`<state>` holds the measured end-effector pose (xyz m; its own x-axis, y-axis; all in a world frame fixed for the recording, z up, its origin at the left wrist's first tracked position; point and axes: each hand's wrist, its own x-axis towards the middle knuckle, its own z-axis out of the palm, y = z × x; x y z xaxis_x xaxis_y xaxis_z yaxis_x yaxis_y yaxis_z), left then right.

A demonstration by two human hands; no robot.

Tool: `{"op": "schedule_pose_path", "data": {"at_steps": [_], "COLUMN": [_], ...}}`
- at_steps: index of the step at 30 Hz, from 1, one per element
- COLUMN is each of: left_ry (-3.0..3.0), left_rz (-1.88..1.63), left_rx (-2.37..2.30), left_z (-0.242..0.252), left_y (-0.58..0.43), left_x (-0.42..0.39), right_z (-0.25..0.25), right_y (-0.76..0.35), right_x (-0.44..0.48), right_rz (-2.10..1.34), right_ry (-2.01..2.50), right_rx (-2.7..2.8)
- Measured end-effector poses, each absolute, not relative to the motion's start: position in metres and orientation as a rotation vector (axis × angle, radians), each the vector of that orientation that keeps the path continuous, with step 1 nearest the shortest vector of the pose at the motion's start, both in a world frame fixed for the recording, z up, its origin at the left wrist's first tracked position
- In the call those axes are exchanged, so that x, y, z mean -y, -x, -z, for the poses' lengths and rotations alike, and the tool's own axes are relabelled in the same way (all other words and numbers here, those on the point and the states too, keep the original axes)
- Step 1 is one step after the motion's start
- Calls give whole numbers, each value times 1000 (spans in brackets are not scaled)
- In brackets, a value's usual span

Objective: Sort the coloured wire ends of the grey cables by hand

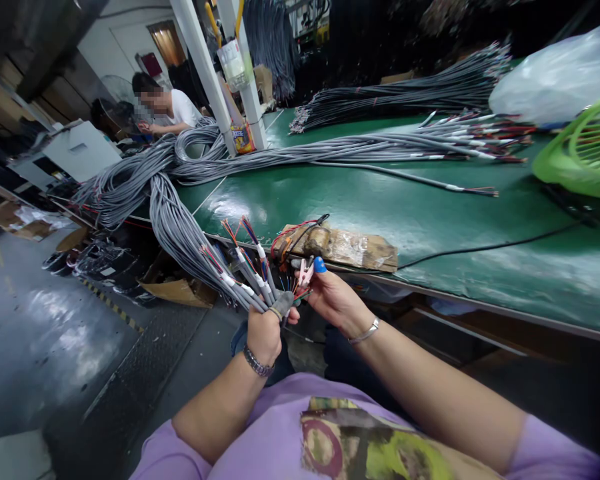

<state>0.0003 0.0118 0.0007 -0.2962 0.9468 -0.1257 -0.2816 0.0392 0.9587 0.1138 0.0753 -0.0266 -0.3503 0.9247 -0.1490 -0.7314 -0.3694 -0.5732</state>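
My left hand is wrapped round a bunch of grey cables near their ends, where coloured wires fan out past white sleeves. A grey cover sits on its thumb. My right hand, with a blue cover on one fingertip, is closed at a small pink clip beside the fine wires in front of my left hand. Whether its fingers also grip a wire is too small to tell. Just beyond, a wooden block with clear tape and a red and a black wire lies on the bench edge.
Long grey cables lie across the green bench, with darker cables behind. A green basket and a plastic bag are at right. A white post rises from the bench. Another person sits at far left.
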Motion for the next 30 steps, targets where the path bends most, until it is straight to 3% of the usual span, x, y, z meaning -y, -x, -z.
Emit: {"op": "schedule_pose_path", "data": {"at_steps": [30], "left_ry": [-806], "left_rz": [-1455], "left_rx": [-1281], "left_z": [2], "left_y": [-3], "left_x": [-13], "right_z": [25], "right_y": [-109], "right_x": [-68], "right_rz": [-1880], "right_ry": [517], "right_rx": [483]}}
